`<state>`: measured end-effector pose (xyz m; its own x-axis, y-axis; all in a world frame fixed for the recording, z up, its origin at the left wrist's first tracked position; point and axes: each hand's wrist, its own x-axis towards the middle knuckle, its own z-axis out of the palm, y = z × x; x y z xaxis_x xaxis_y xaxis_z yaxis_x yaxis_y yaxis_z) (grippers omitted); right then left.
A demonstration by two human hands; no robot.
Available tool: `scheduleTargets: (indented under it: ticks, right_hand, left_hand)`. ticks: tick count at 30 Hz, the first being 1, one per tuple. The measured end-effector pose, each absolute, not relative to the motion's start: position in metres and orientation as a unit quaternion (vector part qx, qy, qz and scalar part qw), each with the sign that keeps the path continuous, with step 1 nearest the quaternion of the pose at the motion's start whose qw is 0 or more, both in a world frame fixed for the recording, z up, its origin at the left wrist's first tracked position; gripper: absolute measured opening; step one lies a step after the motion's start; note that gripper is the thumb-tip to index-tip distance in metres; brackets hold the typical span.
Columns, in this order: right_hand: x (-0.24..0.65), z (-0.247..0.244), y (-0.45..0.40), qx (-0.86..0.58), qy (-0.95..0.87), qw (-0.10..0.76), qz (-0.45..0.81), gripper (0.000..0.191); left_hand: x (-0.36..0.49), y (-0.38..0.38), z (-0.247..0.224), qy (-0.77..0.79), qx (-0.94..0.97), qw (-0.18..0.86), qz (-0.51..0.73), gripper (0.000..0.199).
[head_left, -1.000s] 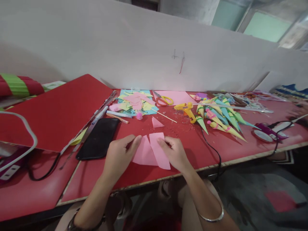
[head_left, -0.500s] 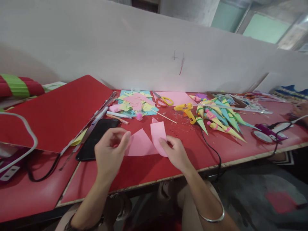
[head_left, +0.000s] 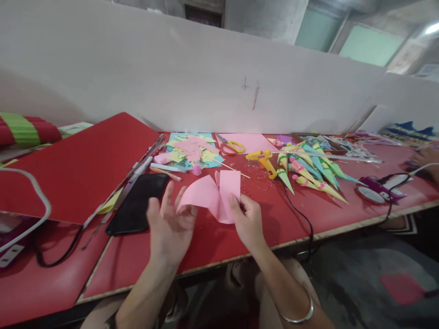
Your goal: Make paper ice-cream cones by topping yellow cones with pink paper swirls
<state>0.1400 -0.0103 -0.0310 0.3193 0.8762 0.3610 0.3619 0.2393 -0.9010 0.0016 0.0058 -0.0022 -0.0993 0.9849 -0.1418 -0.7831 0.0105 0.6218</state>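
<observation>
A pink paper (head_left: 203, 194) with a folded, upright right part is raised over the red tabletop. My right hand (head_left: 249, 225) pinches that folded part between thumb and fingers. On the left the sheet curves up into an arch. My left hand (head_left: 173, 230) is turned palm up with its fingers spread, some of them at or under the paper's curved left end. Whether they press on it is hard to see. Beyond the paper lies a small pink pom-pom (head_left: 196, 169).
A black phone (head_left: 139, 203) lies left of my hands. Behind are paper scraps (head_left: 192, 148), scissors (head_left: 232, 147) and a yellow glue gun (head_left: 263, 161). Several paper cones (head_left: 313, 167) are piled at right. A red board (head_left: 85, 169) leans at left. Another person's hand (head_left: 427, 157) shows far right.
My left hand has turned palm up, its fingers opening and moving right to the paper. The sheet's left part has risen from the table and bent into an arch.
</observation>
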Motion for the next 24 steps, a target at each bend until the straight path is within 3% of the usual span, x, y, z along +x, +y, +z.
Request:
scheduleTargets:
  ticks: [3,6,10,12,16,24]
  right_hand:
    - [0.143,-0.030,-0.009,-0.586,-0.526,0.584,0.198,0.038]
    - [0.144,-0.031,-0.009,-0.590,-0.527,0.583,0.185,0.039]
    - [0.140,-0.031,-0.011,-0.570,-0.575,0.554,0.196,0.039]
    - [0.137,-0.031,-0.013,-0.554,-0.598,0.538,0.213,0.039]
    - [0.134,-0.029,-0.015,-0.540,-0.608,0.528,0.246,0.041]
    - [0.135,-0.032,-0.013,-0.541,-0.527,0.563,0.336,0.042]
  left_hand:
    - [-0.006,0.011,0.003,0.260,0.104,0.701,0.656,0.042]
    - [-0.003,0.012,-0.002,0.286,0.199,0.696,0.628,0.042]
    - [0.010,0.005,-0.016,0.407,0.446,0.583,0.544,0.035]
    - [0.012,0.001,-0.020,0.469,0.500,0.520,0.510,0.025]
    - [0.009,-0.001,-0.022,0.525,0.553,0.412,0.498,0.027]
    - [0.005,0.000,-0.019,0.555,0.524,0.391,0.514,0.037]
